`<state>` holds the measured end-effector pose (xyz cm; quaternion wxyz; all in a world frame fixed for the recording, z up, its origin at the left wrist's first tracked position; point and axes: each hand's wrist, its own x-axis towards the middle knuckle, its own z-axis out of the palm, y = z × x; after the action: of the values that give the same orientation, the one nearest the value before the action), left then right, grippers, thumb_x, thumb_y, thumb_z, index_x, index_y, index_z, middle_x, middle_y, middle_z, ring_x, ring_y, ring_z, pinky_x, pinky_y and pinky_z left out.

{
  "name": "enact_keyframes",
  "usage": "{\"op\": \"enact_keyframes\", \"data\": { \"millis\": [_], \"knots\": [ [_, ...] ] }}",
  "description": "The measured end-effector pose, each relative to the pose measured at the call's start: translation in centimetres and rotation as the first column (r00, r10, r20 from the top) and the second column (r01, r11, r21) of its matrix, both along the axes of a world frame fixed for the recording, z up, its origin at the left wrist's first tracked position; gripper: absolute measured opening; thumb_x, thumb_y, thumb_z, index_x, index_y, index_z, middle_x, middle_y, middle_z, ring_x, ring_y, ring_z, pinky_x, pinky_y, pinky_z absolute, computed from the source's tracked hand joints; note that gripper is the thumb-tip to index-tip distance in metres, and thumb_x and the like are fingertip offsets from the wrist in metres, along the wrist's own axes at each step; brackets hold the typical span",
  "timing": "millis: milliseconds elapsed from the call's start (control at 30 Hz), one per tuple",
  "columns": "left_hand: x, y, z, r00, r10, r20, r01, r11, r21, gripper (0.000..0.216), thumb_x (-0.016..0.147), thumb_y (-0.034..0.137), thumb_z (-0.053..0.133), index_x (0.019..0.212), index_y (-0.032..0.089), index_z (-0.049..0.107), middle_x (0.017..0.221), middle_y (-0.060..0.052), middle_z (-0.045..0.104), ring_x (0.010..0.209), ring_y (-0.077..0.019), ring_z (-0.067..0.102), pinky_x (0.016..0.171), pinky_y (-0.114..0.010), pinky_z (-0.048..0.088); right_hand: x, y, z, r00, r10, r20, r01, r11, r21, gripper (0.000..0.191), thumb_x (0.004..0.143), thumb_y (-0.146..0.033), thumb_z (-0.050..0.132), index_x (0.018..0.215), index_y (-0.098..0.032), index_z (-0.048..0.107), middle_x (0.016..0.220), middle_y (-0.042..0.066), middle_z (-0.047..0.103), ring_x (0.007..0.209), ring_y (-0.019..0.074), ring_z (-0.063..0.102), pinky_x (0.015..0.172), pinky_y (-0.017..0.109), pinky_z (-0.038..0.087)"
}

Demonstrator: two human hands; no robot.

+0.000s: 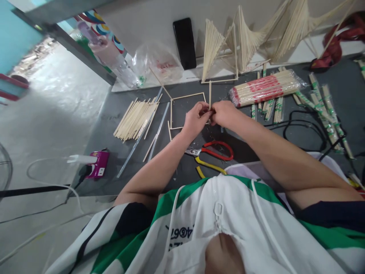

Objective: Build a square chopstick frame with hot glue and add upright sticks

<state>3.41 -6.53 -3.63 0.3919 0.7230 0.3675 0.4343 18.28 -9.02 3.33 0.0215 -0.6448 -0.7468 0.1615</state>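
A square frame of thin wooden sticks [186, 96] lies on the dark table. At its near right corner, my left hand [196, 118] and my right hand [224, 113] meet with fingertips closed. Between them a wooden stick [210, 91] stands upright, its lower end pinched by my fingers. My own fingers partly hide the joint. From the frame's far left corner another stick [161, 84] rises at a slant. Just below my hands lie pliers [218, 149] with one red and one yellow handle.
Loose sticks [136, 120] and clear glue sticks [159, 131] lie left. A wrapped chopstick bundle [268, 88] and several green-labelled packets [327, 110] lie right, near a black cable [285, 131]. Behind stand a stick model [212, 43] and a black phone [184, 43]. A purple power adapter [98, 164] sits at the left edge.
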Motion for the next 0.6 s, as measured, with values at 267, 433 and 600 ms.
{"op": "enact_keyframes", "data": {
  "millis": [267,433,600],
  "knots": [
    [-0.9,0.3,-0.3,0.989,-0.034,-0.143,0.032,0.999,-0.021,0.013,0.082,0.013,0.067,0.094,0.017,0.065,0.095,-0.003,0.07,0.084,-0.0131,0.063,0.081,-0.026,0.051,4.3,-0.2,1.8,0.986,-0.017,0.165,0.004,0.997,0.081,0.023,0.085,-0.02,0.063,0.102,-0.019,0.077,0.107,0.013,0.076,0.101,0.0297,0.069,0.076,0.036,0.048],
    [-1.2,-0.4,0.9,0.895,-0.006,-0.446,0.031,0.998,0.048,0.012,0.082,0.008,0.064,0.087,0.018,0.068,0.097,-0.004,0.073,0.091,-0.0179,0.066,0.089,-0.032,0.052,5.3,0.3,1.1,0.948,0.062,0.312,-0.024,0.992,-0.124,0.035,0.076,-0.028,0.073,0.111,-0.023,0.077,0.107,0.013,0.076,0.09,0.0316,0.068,0.066,0.038,0.046],
    [-1.7,-0.9,1.9,0.758,0.006,-0.652,0.036,0.998,0.051,0.009,0.084,0.014,0.07,0.093,0.018,0.073,0.095,-0.006,0.072,0.095,-0.0214,0.066,0.091,-0.035,0.051,5.5,0.6,0.5,0.951,0.094,0.295,-0.051,0.987,-0.151,0.036,0.072,-0.03,0.076,0.108,-0.025,0.077,0.107,0.012,0.076,0.088,0.0317,0.068,0.065,0.039,0.047]
  ]
}}
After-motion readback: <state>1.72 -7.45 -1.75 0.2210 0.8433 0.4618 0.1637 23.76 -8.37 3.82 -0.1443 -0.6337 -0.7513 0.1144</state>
